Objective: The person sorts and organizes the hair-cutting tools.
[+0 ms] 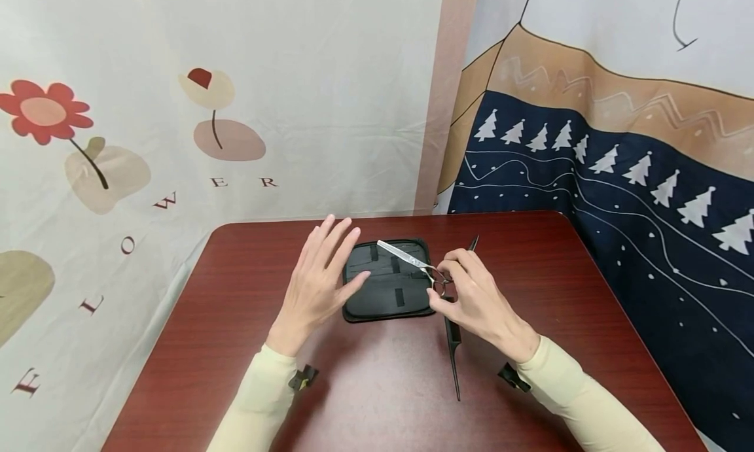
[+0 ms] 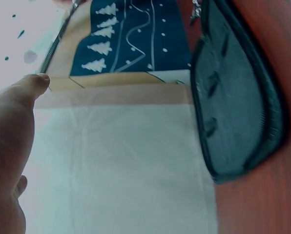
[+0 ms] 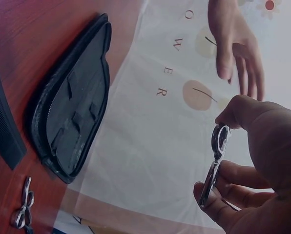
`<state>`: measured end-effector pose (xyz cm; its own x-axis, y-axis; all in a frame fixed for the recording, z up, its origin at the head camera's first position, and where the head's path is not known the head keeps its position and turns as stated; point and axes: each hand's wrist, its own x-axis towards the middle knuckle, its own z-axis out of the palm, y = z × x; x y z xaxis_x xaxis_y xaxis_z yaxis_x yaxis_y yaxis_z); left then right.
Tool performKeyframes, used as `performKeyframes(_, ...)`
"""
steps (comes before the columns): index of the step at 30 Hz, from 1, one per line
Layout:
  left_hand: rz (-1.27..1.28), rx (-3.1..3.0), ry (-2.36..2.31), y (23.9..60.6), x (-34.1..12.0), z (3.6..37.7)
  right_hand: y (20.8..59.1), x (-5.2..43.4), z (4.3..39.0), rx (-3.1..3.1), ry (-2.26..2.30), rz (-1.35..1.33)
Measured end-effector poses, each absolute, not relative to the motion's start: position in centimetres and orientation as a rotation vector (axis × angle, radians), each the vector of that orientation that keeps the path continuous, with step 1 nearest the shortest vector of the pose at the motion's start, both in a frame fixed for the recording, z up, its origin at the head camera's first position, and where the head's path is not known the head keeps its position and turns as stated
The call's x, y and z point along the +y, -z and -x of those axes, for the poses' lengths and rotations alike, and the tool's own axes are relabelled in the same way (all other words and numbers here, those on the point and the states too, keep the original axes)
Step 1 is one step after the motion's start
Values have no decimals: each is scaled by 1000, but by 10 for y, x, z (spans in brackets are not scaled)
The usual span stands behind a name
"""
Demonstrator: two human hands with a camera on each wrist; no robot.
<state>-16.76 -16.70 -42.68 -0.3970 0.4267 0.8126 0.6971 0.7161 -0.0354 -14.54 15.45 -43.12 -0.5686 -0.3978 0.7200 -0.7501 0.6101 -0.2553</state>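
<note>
My right hand [image 1: 474,301] holds a pair of silver scissors [image 1: 405,254] by the finger rings, above the case's right edge. Their blades point up and left in the head view; in the right wrist view thumb and fingers pinch the ring handles [image 3: 218,141]. To the left, my left hand [image 1: 321,282] is raised with fingers extended and nothing in it. Its thumb [image 2: 35,87] overlaps the blade end in the left wrist view, though a gap shows in the head view. A black zip case [image 1: 371,301] lies opened flat below both hands, elastic loops showing inside.
A black tail comb [image 1: 453,347] lies right of the case, partly under my right hand. Beyond that hand a dark pointed tip [image 1: 474,243] shows. Ring handles of another pair of scissors [image 3: 23,214] rest on the reddish-brown table [image 1: 235,347]. Printed curtains [image 1: 330,112] hang behind.
</note>
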Motion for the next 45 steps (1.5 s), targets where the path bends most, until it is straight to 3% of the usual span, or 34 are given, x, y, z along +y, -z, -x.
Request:
performKeyframes(14,1010,-1977,260,408,-140,171,429,155,144,-2219,-727,-903)
performKeyframes(45,1036,-1709,157,424,-133,184,428,151,142,-2244,-695,-961)
